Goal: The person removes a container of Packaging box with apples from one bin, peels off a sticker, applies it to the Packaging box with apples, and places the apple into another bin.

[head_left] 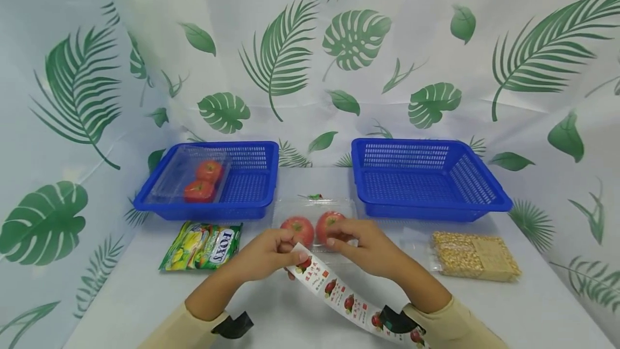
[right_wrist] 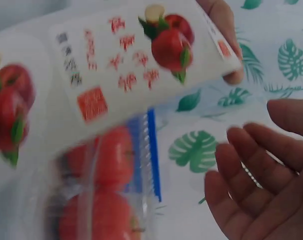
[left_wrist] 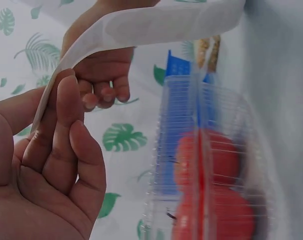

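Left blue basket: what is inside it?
The left blue basket holds a clear clamshell box with two tomatoes inside. The basket floor under the box is covered, so hidden.

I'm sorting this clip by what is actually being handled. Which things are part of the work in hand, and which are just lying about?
In hand:
left hand, pinching the sticker strip
right hand, open, by the clear tomato box

Lying about:
left basket with a second tomato box
right basket
Fox's candy bag
grain packet

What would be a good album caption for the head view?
Left hand pinches a sticker strip before a clear tomato box.
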A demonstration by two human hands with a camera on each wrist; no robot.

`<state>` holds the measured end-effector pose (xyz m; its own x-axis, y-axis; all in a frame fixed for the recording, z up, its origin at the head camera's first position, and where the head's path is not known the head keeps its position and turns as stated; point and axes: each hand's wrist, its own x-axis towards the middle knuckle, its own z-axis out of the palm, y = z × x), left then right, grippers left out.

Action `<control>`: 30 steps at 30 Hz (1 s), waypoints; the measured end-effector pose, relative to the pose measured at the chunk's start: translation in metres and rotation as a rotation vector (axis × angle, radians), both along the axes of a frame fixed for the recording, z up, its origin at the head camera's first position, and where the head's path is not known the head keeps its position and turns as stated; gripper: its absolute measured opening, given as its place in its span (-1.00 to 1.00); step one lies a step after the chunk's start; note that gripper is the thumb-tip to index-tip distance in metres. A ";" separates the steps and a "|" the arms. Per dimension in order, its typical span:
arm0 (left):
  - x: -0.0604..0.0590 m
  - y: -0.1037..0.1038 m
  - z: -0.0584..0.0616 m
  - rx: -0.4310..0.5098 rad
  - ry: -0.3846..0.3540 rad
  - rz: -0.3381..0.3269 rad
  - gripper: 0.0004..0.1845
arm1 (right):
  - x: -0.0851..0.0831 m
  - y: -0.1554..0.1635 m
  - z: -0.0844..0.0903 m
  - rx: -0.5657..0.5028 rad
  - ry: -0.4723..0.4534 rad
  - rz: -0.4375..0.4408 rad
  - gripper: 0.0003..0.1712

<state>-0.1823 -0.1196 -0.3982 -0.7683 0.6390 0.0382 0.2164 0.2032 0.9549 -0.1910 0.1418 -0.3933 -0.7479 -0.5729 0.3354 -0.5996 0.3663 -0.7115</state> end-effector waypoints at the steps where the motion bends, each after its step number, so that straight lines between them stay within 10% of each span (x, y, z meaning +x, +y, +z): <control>1: -0.002 0.002 0.002 0.009 0.013 0.004 -0.84 | 0.000 -0.003 0.002 -0.008 -0.007 0.046 -0.80; 16: -0.016 -0.002 0.007 0.160 0.050 0.060 -0.86 | -0.020 -0.001 0.014 -0.006 -0.192 0.253 -0.93; 30: -0.008 0.006 0.005 0.134 0.070 0.105 -0.84 | -0.013 -0.012 0.006 -0.022 -0.153 0.278 -0.90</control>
